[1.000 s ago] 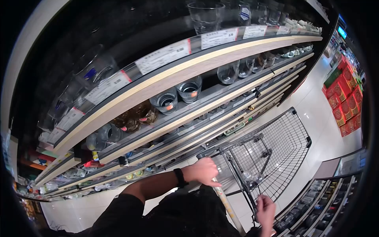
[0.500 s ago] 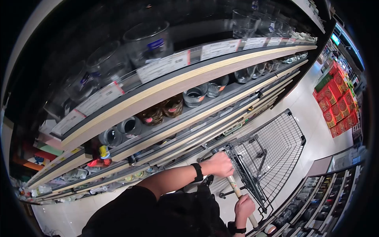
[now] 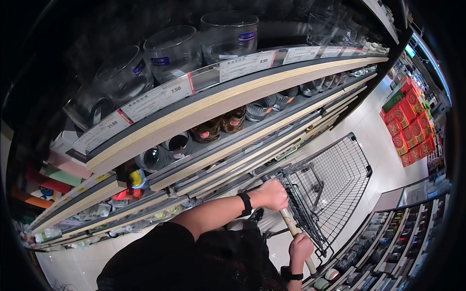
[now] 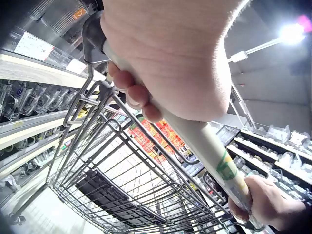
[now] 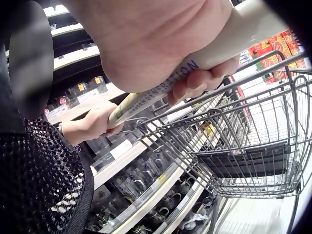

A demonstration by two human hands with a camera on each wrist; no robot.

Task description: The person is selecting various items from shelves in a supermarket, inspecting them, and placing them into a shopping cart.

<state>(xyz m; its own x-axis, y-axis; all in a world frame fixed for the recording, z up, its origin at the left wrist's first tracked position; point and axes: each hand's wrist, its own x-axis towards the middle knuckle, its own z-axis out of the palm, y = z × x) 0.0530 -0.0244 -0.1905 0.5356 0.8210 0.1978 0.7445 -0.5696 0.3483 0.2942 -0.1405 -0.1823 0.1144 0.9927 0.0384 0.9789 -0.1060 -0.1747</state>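
Observation:
In the head view my left hand (image 3: 272,194) grips the handle (image 3: 290,222) of a wire shopping cart (image 3: 342,169) near its shelf-side end. Further along the same bar, my right hand (image 3: 301,246) is wrapped around it. The left wrist view shows the left fingers (image 4: 138,94) curled under the pale handle bar, with the right hand (image 4: 268,200) at the far end. From the right wrist, blue lettering shows on the bar (image 5: 151,95) beside the right hand's curled fingers (image 5: 197,83). The black wire basket stretches ahead of both hands.
A tall shelf (image 3: 233,97) with glass tumblers (image 3: 228,36) and price tags runs along the left. Brown glasses (image 3: 206,131) stand one level lower. Red boxes (image 3: 410,123) are stacked ahead on the right, and another shelf unit (image 3: 388,237) flanks the cart's right side.
My right hand, off the handle beside the cart a second ago, has come onto the bar and grips it. The left hand stays on the bar. The shelf glasses have shifted rightward in view.

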